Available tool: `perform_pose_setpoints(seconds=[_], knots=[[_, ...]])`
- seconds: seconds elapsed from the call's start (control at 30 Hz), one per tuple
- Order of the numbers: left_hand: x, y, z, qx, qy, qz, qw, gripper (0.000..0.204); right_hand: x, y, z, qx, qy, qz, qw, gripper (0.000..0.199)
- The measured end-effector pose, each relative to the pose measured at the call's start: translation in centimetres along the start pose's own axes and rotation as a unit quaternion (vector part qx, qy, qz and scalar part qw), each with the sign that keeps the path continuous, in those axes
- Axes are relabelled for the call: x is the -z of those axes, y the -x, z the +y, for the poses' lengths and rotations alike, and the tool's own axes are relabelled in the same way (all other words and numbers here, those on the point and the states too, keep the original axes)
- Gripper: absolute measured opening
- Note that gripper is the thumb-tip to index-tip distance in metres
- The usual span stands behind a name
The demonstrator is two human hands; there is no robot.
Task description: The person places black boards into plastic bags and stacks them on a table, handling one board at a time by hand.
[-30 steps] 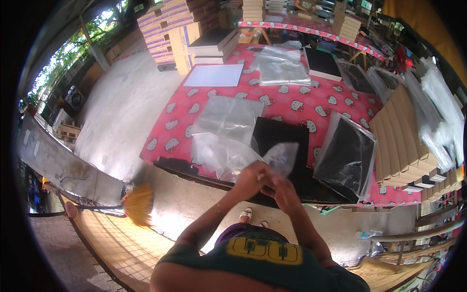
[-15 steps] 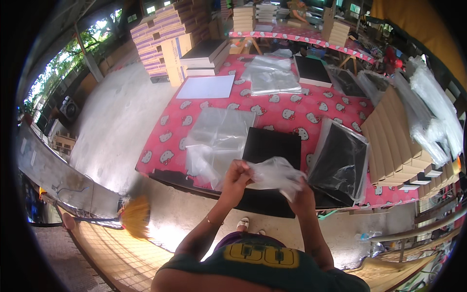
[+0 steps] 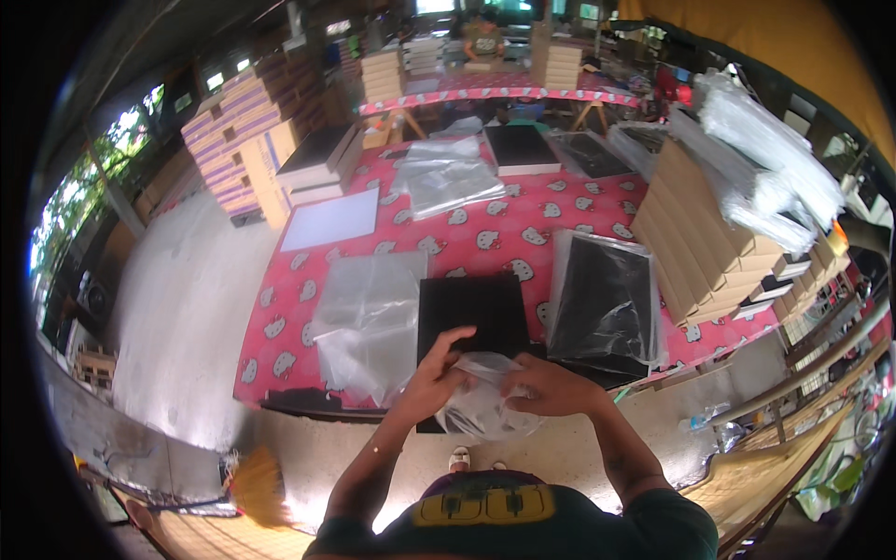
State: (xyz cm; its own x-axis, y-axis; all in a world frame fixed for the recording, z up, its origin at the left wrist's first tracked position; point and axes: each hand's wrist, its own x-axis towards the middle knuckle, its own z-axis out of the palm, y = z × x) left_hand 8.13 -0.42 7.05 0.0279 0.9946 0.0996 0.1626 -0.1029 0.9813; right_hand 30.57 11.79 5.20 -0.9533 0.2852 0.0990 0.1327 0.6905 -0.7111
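A crumpled clear plastic bag (image 3: pixel 490 418) is bunched between my two hands at the table's near edge. My left hand (image 3: pixel 437 381) pinches its left side, with the forefinger stretched out over a black flat panel (image 3: pixel 471 303). My right hand (image 3: pixel 553 385) has its fingers curled into the bag's right side. The panel lies on the table just beyond the bag. Its near end is hidden by bag and hands, and I cannot tell whether it is inside the bag. Left of the panel lies a pile of clear plastic bags (image 3: pixel 369 313); to its right, black panels in clear plastic (image 3: pixel 605 299).
Cardboard boxes (image 3: pixel 705 238) and plastic-wrapped bundles (image 3: pixel 765 149) stand on the right of the pink patterned table (image 3: pixel 485 239). Farther back lie a white sheet (image 3: pixel 331 219), more plastic (image 3: pixel 453 182) and a black-topped stack (image 3: pixel 521 151). A broom (image 3: pixel 259 487) is at lower left. Another person (image 3: pixel 483 42) is beyond.
My hands have come closer together and drawn the bag nearer to me, over the panel's near end. The view has turned to the right.
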Motion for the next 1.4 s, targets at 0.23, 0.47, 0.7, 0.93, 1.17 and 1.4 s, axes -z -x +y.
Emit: perform_pose_setpoints(seconds=[0.23, 0.47, 0.7, 0.93, 1.17, 1.4], knots=[[0.2, 0.5, 0.9, -0.123, -0.199, 0.016, 0.972, 0.014, 0.3, 0.0, -0.4, -0.094, -0.142, 0.323, 0.931, 0.029], [0.6, 0.0, -0.9, -0.129, -0.461, 0.280, 0.832, 0.035, 1.3, 2.3, 2.4, -0.080, 0.147, 0.212, 0.963, 0.050], [3.4, 2.1, 0.4, -0.009, -0.481, 0.220, 0.848, 0.049, 4.4, 3.5, -1.0, 0.027, 0.014, 0.223, 0.974, 0.038], [7.0, 4.5, 1.7, -0.182, 0.132, 0.093, 0.970, 0.038, 5.2, 4.9, -0.3, -0.126, -0.197, -0.001, 0.972, 0.016], [3.1, 2.2, 3.4, -0.023, -0.192, -0.197, 0.961, 0.024, 0.0, 5.1, 3.0, 0.037, -0.775, 0.066, 0.628, 0.050], [2.9, 4.4, -0.7, 0.073, 0.114, -0.040, 0.990, 0.028, -0.8, 3.7, 1.4, 0.145, -0.629, 0.127, 0.753, 0.027]])
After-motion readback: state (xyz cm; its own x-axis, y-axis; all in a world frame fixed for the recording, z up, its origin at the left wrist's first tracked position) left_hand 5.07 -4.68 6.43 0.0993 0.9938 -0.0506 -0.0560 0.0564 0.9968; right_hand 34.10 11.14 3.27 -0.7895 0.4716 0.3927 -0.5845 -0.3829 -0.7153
